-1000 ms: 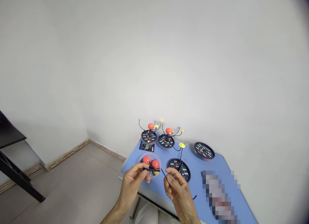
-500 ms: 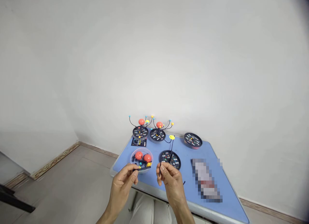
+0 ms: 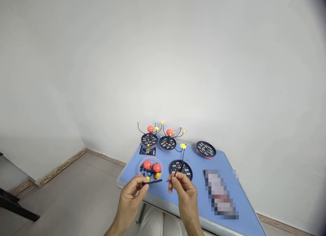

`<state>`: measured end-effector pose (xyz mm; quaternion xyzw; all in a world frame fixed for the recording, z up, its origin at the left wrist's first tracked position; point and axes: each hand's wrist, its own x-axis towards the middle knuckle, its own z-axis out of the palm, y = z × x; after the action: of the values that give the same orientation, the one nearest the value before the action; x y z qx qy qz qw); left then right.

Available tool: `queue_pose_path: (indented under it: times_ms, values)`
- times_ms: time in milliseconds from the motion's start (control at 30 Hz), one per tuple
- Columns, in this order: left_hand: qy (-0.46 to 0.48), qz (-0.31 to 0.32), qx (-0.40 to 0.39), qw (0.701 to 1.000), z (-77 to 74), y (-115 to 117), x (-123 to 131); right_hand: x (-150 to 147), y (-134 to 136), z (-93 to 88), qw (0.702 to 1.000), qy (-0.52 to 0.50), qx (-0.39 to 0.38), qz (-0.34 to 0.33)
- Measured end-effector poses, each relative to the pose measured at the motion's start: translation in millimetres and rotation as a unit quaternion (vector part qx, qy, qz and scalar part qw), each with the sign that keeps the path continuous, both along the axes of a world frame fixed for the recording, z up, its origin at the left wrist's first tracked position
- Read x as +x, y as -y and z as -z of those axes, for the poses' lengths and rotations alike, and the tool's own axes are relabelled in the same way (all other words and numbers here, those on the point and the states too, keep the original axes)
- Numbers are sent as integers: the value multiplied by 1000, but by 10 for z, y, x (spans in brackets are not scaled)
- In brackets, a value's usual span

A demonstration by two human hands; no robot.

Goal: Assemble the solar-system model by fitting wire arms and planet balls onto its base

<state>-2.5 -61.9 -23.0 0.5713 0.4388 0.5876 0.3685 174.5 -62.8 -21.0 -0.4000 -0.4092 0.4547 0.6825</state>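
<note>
Pinched between thumb and fingers of my left hand is a short black tube, its free end pointing right. My right hand grips a thin black rod, whose tip points left at the tube's end with a small gap between them. Just behind the right hand lies a round black base with printed labels and a thin black stem rising from it. Beyond the left hand is a clear plastic bowl of parts, with two red balls, yellow pieces and black pieces.
Two planet models with red balls and curved arms stand at the table's back. Another round base sits back right. A pixelated object lies on the right of the blue table. A wall rises behind.
The thin rod in my right hand has swung from nearly upright to roughly level, its tip now towards the tube. Both hands sit slightly lower and the view has shifted a little.
</note>
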Motion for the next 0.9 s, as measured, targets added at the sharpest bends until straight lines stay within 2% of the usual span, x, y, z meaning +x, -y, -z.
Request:
queue_pose_path:
  times_ms: [233,433,600,900]
  values:
    - [-38,-15,53,998,-33,42,53,5,83,-39,998,50,-6,35]
    - [-68,-14,93,993,-61,91,70,13,124,10,997,62,1,42]
    - [-59,-6,84,995,-91,104,29,26,152,12,994,74,18,77]
    - [-15,34,23,999,-102,88,-8,-43,223,-140,978,149,97,111]
